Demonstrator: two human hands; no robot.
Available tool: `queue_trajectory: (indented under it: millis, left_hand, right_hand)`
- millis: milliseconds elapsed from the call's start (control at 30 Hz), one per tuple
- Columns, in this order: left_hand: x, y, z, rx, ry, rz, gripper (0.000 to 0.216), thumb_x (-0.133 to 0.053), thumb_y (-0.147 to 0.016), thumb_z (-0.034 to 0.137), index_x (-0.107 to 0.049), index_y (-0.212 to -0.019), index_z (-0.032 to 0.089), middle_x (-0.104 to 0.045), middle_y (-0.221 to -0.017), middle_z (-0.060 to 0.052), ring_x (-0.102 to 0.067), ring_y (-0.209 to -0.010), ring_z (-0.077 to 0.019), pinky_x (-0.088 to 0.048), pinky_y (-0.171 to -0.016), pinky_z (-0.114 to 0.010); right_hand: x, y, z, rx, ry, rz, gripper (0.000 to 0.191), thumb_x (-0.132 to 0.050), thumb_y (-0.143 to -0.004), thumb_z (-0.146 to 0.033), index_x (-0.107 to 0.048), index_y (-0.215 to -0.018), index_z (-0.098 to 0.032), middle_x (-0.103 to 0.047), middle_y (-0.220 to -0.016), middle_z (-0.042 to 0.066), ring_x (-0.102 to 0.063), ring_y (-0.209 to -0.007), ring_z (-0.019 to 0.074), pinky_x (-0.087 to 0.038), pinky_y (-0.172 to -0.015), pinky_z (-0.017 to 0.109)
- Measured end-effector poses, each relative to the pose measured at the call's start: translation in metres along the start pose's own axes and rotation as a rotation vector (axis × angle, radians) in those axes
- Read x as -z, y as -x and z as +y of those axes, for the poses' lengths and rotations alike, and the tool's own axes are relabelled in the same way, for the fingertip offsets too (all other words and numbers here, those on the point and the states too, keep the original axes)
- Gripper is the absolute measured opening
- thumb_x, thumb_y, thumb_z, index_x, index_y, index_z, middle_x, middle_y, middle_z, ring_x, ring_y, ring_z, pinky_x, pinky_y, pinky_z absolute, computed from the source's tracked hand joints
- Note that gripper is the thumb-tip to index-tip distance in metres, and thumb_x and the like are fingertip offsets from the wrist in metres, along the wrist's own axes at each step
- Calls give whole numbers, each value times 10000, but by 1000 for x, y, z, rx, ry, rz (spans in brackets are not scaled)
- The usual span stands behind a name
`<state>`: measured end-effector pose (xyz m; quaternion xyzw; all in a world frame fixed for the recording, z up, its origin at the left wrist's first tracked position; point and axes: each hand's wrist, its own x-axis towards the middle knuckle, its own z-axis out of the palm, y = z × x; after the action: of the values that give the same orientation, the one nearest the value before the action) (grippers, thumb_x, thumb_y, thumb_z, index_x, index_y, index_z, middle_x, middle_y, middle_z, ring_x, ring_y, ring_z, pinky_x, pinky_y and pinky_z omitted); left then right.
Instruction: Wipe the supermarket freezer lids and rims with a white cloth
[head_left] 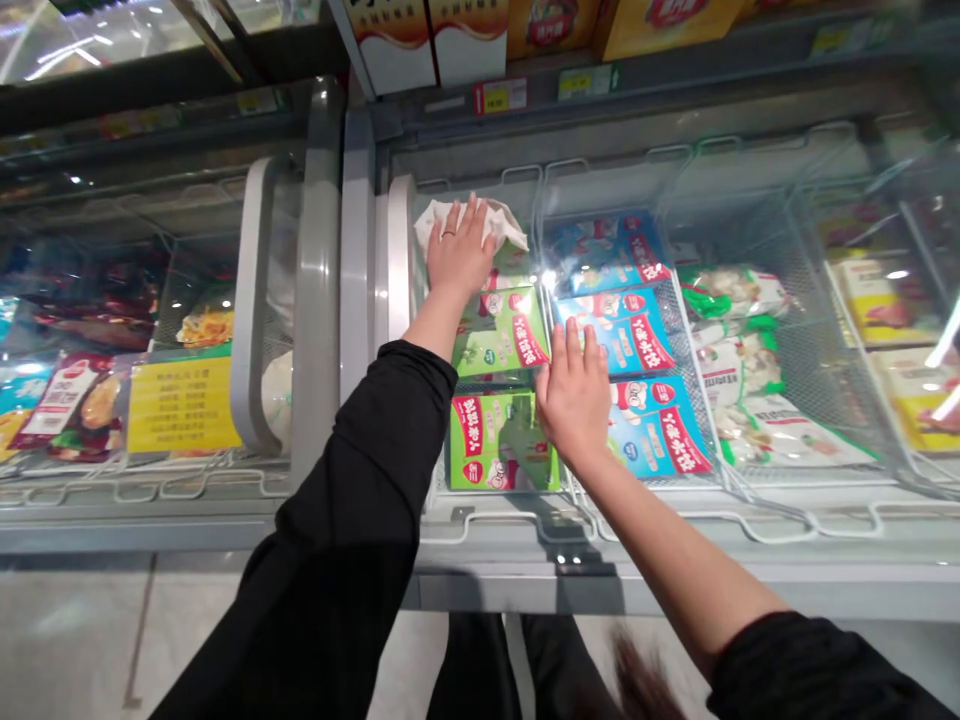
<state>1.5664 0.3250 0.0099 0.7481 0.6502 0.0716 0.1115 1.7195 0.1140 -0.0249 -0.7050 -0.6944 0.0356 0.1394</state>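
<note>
My left hand (461, 250) lies flat with its fingers stretched over a white cloth (508, 222), pressing it on the clear lid of a freezer chest, near the lid's far left corner. The cloth spreads out crumpled around the fingers. A ring is on one finger. Lower and to the right, my right hand (576, 395) rests palm down on the glass lid (607, 190), fingers extended, with nothing in it. Beneath the lid, green food boxes (504, 440) lie below my left arm, and blue food boxes (660, 425) lie beside my right hand.
White-and-green bags (795, 430) and yellow boxes (919, 395) fill wire compartments to the right. A grey lid handle (255, 310) and a yellow sign (182, 405) are on the left freezer. Shelf boxes (469, 40) with price tags stand behind.
</note>
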Motion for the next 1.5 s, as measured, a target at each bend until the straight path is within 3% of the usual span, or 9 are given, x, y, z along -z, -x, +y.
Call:
queue_trajectory:
  millis: [100, 233, 433, 600, 800, 867, 1033, 1167, 1500]
  left_hand:
    - [-4, 37, 11, -33, 18, 3, 613, -369, -1094, 335, -272, -1698, 297, -253, -1779, 7, -155, -1664, -250, -83, -1352, -548]
    - [-15, 129, 29, -94, 17, 12, 599, -397, -1089, 307, -317, -1683, 299, -294, -1762, 3, -197, -1655, -250, -84, -1354, -581]
    - [-34, 278, 40, -119, 36, -42, 586, -450, -1057, 194, -417, -1637, 274, -386, -1719, -14, -322, -1616, -211, -258, -1347, -523]
    - [-18, 348, 29, -168, 266, -115, 566, -354, -1055, 91, -518, -1567, 266, -531, -1629, 15, -431, -1558, -158, -384, -1304, -423]
    - [30, 403, -9, 356, 290, 270, 562, -257, -1122, 224, -365, -1650, 381, -560, -1603, 46, -543, -1474, -152, -511, -1217, -366]
    - [27, 415, -24, 411, 231, 329, 596, -256, -1120, 220, -248, -1694, 381, -483, -1662, 42, -467, -1532, -146, -474, -1246, -363]
    - [-18, 422, -43, 230, 41, 129, 663, -364, -1077, 160, -222, -1713, 284, -450, -1683, -43, -375, -1589, -217, -381, -1298, -463]
    - [-31, 411, -49, 218, -46, 148, 670, -376, -1078, 188, -185, -1720, 203, -402, -1703, -110, -378, -1589, -222, -342, -1315, -453]
    - [-3, 304, -84, 171, 197, 132, 573, -194, -1133, 366, -412, -1633, 190, -526, -1629, -93, -464, -1541, -187, -319, -1321, -410]
  right_hand:
    - [0, 0, 1, 8, -22, -4, 653, -336, -1041, -247, -327, -1677, -103, -373, -1721, 177, -289, -1613, 371, -300, -1289, 618]
    - [-1, 0, 2, 18, -34, 13, 657, -337, -1036, -260, -323, -1671, -90, -391, -1709, 192, -290, -1610, 372, -309, -1279, 623]
    - [-3, 0, 2, 21, -53, 55, 640, -351, -1027, -266, -385, -1634, -69, -419, -1689, 206, -320, -1591, 374, -314, -1270, 613]
    - [-5, -2, 4, 18, 1, 52, 639, -353, -1020, -265, -412, -1613, -37, -430, -1681, 208, -340, -1579, 371, -315, -1274, 581]
    - [-11, -2, 11, 85, 13, 72, 657, -355, -1026, -309, -378, -1632, -56, -397, -1694, 225, -330, -1579, 408, -324, -1247, 657]
    - [-14, -1, 11, 101, 22, 70, 672, -368, -1020, -319, -370, -1633, -43, -364, -1705, 247, -300, -1588, 433, -310, -1240, 694]
    - [-18, -5, 13, 121, 27, 71, 681, -370, -1010, -320, -396, -1615, -7, -393, -1685, 265, -289, -1579, 478, -302, -1226, 732]
    - [-19, -15, 16, 168, 20, 62, 696, -397, -991, -299, -373, -1627, -17, -384, -1694, 252, -281, -1591, 446, -303, -1239, 715]
    - [-20, -48, -85, 456, -49, -134, 630, -360, -1072, -339, -372, -1635, -56, -310, -1754, 155, -262, -1634, 274, -277, -1332, 480]
